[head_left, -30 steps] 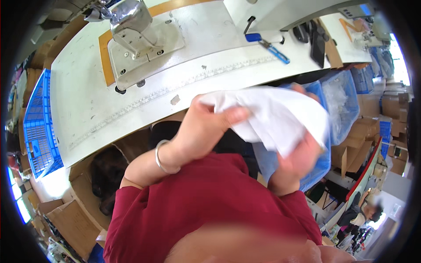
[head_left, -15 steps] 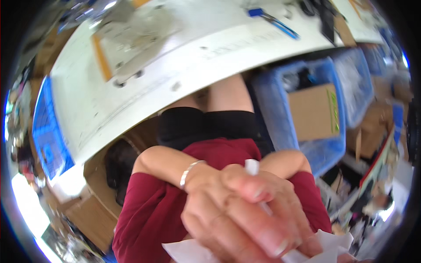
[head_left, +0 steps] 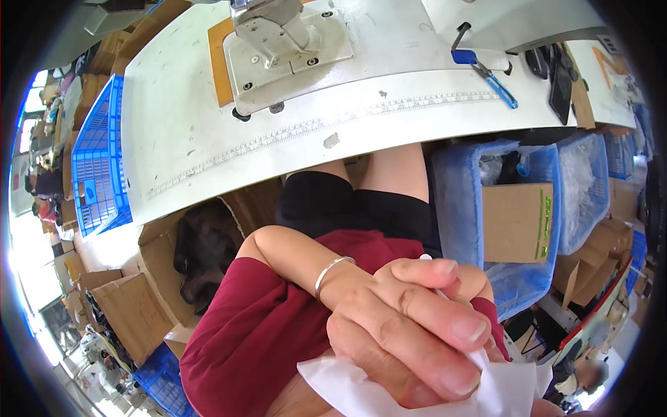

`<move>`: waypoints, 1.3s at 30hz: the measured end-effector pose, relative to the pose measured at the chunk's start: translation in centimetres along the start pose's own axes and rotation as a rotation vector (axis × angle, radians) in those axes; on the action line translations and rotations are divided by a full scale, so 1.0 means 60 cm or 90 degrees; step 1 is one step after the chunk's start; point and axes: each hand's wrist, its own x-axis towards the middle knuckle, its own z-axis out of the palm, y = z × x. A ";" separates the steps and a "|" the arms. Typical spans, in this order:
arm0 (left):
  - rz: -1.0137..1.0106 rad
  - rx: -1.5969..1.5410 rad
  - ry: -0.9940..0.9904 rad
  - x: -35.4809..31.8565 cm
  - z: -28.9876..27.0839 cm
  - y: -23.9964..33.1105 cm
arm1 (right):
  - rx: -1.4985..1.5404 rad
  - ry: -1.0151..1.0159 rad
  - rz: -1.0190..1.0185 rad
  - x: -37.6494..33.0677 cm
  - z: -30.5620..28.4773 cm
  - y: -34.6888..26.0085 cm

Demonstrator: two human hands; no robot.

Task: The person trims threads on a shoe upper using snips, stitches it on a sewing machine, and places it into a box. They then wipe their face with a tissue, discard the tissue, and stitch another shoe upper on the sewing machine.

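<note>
My left hand, with a silver bangle on its wrist, is raised close in front of me. Its fingers are pressed together over a thin, crumpled white sheet that looks like tissue. Behind it is my right hand, almost wholly covered, so its grip cannot be made out. A small white tip of something pokes up beside the left index finger; what it belongs to is hidden.
A sewing machine stands on the white table, which bears a ruler strip. A blue cutter and black phone lie rightward. Below are blue bins, one holding a cardboard box. At left are a blue crate and open carton.
The view has shifted and sharpened, showing more of the sewing machine. Both hands stay together at the white sheet, now slightly farther right in the picture.
</note>
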 end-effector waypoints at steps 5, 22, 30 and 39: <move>0.029 0.104 0.050 0.014 -0.002 -0.002 | -0.007 0.080 -0.038 -0.017 0.016 0.006; 0.139 0.873 0.061 0.010 0.019 -0.045 | -0.221 0.082 0.133 0.056 0.021 0.111; -0.268 0.620 -0.409 0.068 -0.188 0.038 | -0.078 -0.214 0.184 0.088 -0.128 0.052; -0.504 0.128 0.140 0.120 -0.173 -0.031 | 0.119 -0.326 0.224 0.169 -0.139 0.071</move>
